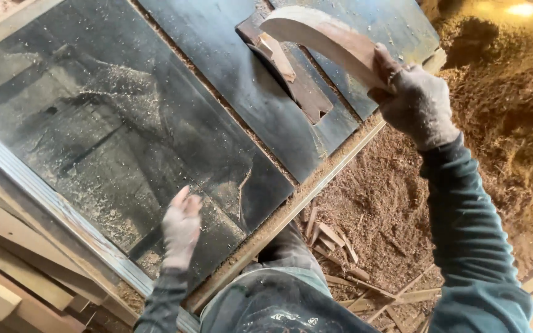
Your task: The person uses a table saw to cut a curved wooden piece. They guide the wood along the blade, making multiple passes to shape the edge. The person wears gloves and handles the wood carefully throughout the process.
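Lower left of the frame: stacked timber offcuts [7, 271] lie beside the dark, dust-strewn surface [112, 123] of a sawing bench.

Lower centre: the person's left hand [181, 227], gloved, hovers just above the near edge of the surface with its fingers loosely spread; its grip is released and holds nothing.

Upper centre: a wedge-like wooden scrap [279, 55] rests at the saw slot, against a brown insert plate [306, 92] set into the surface.

Upper right: the right hand [417, 105], also gloved, is clenched around the thick end of a curved wooden piece [322, 40], which is raised above the slot with its pale tip pointing toward the upper centre.

Right and lower right: a deep sawdust heap [396, 203] and thin wood strips [340, 246] cover the floor.

The step in hand appears to be handling the curved piece between passes at the slot. Any return to the surface would call for a steady two-handed hold, with fingers well apart from the slot.
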